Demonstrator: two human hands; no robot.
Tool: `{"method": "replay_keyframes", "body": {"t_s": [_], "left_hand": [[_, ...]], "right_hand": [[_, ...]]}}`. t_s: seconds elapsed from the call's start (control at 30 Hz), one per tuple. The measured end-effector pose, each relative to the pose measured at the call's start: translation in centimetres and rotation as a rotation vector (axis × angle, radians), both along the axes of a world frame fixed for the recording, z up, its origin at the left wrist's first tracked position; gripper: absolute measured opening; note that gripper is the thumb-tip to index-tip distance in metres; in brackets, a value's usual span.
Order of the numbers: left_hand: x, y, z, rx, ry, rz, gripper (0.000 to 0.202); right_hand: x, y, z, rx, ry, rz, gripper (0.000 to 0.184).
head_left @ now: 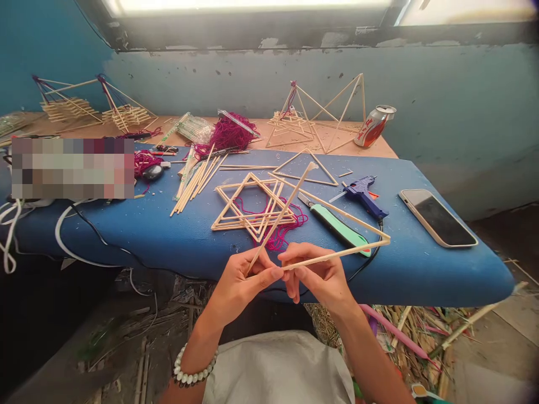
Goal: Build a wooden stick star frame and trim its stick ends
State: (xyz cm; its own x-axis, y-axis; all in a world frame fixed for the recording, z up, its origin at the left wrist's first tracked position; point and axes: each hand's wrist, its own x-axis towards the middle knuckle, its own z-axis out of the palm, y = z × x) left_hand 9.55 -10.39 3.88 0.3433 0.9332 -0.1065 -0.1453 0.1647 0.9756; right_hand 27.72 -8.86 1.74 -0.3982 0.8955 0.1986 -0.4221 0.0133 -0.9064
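My left hand (246, 278) pinches the near end of a thin wooden stick (281, 213) that slants up and away over the blue table (168, 235). My right hand (322, 275) pinches the near end of a second stick (337, 255), which is joined at its far right tip to another stick in a V-shaped frame (353, 220). Both sets of fingertips meet just in front of the table's near edge. Under the sticks lies a flat star of sticks (252, 205) with magenta yarn (282, 224).
A green-handled cutter (337, 224), a blue glue gun (362, 193) and a phone (438, 217) lie to the right. A loose stick bundle (196, 182), a stick triangle (307, 171), yarn (229, 134), stick pyramids (315, 118) and a can (373, 126) sit further back. Straw litters the floor.
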Motion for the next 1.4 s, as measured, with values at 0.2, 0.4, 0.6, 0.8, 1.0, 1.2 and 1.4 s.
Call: {"method": "replay_keyframes", "body": {"t_s": [0.2, 0.4, 0.6, 0.8, 1.0, 1.2, 1.4], "left_hand": [[-0.1, 0.0, 0.2, 0.028, 0.039, 0.027, 0.052], [-0.4, 0.0, 0.5, -0.032, -0.021, -0.068, 0.054], [-0.3, -0.1, 0.5, -0.04, 0.012, -0.081, 0.055], [0.1, -0.9, 0.2, 0.161, 0.144, 0.101, 0.043], [0.7, -1.4, -0.2, 0.221, 0.196, 0.195, 0.042], [-1.2, -1.3, -0.5, 0.321, 0.269, 0.377, 0.044], [-3.4, -0.8, -1.3, 0.253, 0.19, 0.403, 0.047]], "right_hand": [[-0.3, 0.0, -0.2, 0.045, -0.034, -0.043, 0.015], [0.4, 0.1, -0.3, 0.202, -0.07, -0.064, 0.01], [0.8, 0.4, -0.2, 0.324, -0.141, -0.158, 0.005], [-0.7, -0.7, 0.0, 0.241, -0.102, -0.32, 0.009], [-2.0, -1.6, -0.4, 0.128, -0.027, -0.367, 0.015], [-1.4, -1.8, -0.8, 0.002, 0.033, -0.371, 0.028], [-0.6, -1.4, -1.0, -0.173, 0.02, -0.388, 0.025]]}}
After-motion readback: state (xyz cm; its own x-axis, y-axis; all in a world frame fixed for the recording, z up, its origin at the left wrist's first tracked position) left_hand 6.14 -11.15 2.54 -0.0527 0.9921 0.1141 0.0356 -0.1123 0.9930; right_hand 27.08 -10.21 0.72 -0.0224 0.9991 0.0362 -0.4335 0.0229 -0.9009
